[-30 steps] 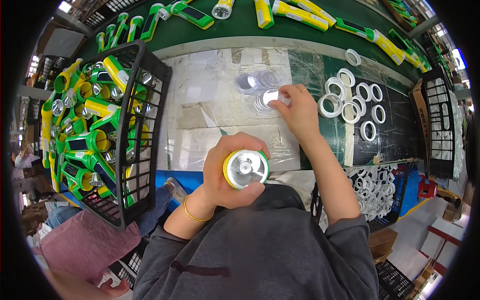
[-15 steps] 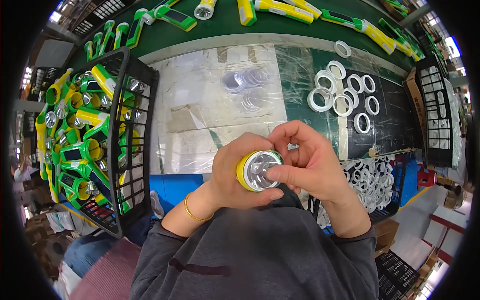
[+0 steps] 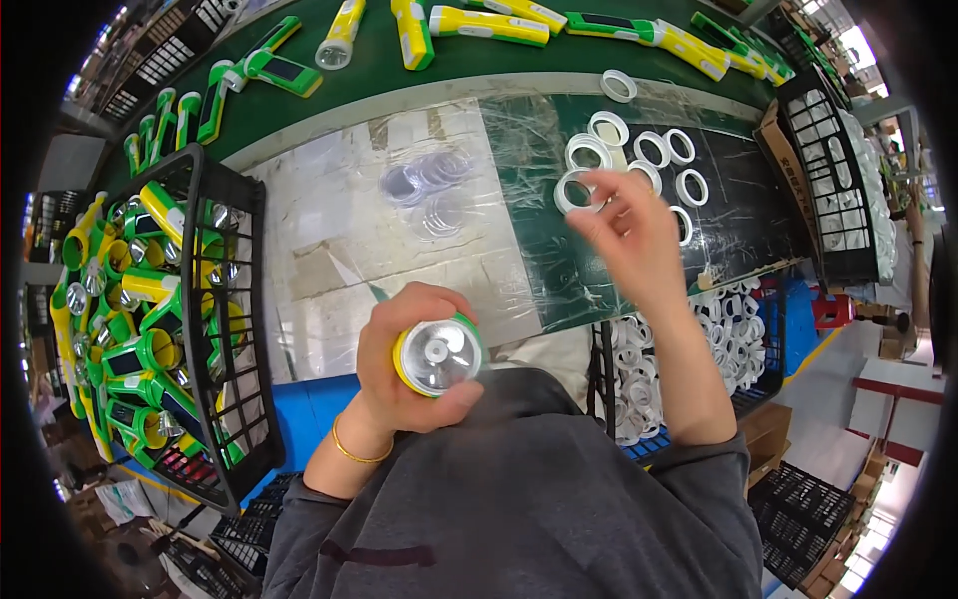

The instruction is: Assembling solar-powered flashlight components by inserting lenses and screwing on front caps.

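A yellow and green flashlight (image 3: 437, 357) is held head up in my left hand (image 3: 384, 349), fingers wrapped round it. Its silvery reflector faces me with no white ring around it; the lower body is hidden. Over the table, my right hand (image 3: 639, 230) is stretched out with its fingers apart and nothing visible in it. Its fingertips are beside a white ring (image 3: 562, 197) at the near left of a group of similar rings; whether they touch it I cannot tell. Clear round lenses (image 3: 439, 180) lie in overlapping piles on the pale sheet left of the rings.
At the left stands a black crate (image 3: 261, 329) full of unfinished flashlights. A bin of white rings (image 3: 634, 384) sits below the table's front edge. Several flashlights (image 3: 489, 25) line the far green surface. Another black crate (image 3: 838, 190) stands at the right.
My right hand has left the flashlight head and moved forward and right to the white rings. My left hand has shifted left with the flashlight. The whole view has turned slightly.
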Action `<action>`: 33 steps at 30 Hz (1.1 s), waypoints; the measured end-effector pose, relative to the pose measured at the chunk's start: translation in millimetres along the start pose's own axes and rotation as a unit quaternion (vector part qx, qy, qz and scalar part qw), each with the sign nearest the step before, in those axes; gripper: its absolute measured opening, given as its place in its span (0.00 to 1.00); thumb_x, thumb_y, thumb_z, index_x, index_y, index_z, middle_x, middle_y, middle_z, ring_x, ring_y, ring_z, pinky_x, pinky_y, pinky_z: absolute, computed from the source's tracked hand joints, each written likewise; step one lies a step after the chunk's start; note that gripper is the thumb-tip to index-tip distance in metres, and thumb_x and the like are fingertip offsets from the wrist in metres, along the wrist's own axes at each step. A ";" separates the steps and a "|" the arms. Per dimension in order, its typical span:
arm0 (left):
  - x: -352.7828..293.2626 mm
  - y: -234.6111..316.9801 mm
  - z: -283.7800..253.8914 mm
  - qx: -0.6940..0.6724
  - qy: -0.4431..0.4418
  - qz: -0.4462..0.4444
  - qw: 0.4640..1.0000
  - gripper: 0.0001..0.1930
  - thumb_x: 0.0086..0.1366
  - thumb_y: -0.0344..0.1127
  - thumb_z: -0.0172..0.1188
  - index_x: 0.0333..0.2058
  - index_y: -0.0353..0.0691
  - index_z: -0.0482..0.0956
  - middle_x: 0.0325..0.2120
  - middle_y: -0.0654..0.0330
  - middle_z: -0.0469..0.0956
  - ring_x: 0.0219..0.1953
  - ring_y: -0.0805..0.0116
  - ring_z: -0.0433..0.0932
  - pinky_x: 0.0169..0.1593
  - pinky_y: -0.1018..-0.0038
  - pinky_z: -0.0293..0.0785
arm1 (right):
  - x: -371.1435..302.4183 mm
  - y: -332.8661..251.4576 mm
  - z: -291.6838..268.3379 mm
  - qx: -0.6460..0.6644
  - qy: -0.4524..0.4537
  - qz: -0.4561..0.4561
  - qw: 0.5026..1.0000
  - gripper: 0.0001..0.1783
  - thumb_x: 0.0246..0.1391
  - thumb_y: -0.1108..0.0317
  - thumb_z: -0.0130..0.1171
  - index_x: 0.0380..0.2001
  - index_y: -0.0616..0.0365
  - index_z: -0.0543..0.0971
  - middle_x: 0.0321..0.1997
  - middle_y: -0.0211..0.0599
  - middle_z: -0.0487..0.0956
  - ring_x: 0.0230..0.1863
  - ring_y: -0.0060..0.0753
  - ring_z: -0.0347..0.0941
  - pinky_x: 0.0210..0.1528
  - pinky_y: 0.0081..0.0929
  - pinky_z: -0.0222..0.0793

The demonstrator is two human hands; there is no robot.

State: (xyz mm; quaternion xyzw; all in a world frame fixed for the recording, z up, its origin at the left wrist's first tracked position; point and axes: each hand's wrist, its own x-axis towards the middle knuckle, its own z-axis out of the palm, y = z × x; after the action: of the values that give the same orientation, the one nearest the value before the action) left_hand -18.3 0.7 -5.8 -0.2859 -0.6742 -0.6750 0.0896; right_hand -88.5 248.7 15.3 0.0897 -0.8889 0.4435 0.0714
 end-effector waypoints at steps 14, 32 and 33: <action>-0.1 -1.7 3.6 -0.029 0.020 -0.006 0.999 0.32 0.50 0.42 0.68 0.48 0.35 0.63 0.35 0.47 0.73 0.32 0.68 0.74 0.34 0.76 0.71 | 14.2 31.4 -0.5 -0.282 -0.026 -0.165 0.945 0.22 0.42 0.79 0.63 0.44 0.57 0.76 0.43 0.39 0.74 0.39 0.41 0.73 0.39 0.32 0.71; -7.4 3.4 4.6 -0.032 0.058 -0.007 0.998 0.29 0.47 0.34 0.71 0.46 0.36 0.67 0.35 0.58 0.75 0.34 0.72 0.75 0.39 0.77 0.72 | -42.8 15.1 45.0 -0.270 -0.008 -0.409 0.871 0.16 0.42 0.75 0.63 0.38 0.56 0.78 0.34 0.36 0.76 0.28 0.37 0.76 0.26 0.29 0.73; -7.7 2.6 4.3 -0.029 0.051 -0.004 0.998 0.30 0.49 0.39 0.69 0.47 0.36 0.64 0.36 0.54 0.75 0.34 0.71 0.74 0.38 0.77 0.72 | -59.0 22.9 48.0 -0.263 -0.050 -0.401 0.876 0.19 0.40 0.74 0.65 0.40 0.56 0.79 0.35 0.36 0.76 0.28 0.36 0.76 0.26 0.29 0.73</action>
State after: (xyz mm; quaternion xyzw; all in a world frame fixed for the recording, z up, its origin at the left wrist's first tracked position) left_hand -9.6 2.6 -7.8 -0.2509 -0.6498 -0.7086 0.1126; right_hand -38.4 229.5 -43.2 0.4385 -0.8629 0.1211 0.2201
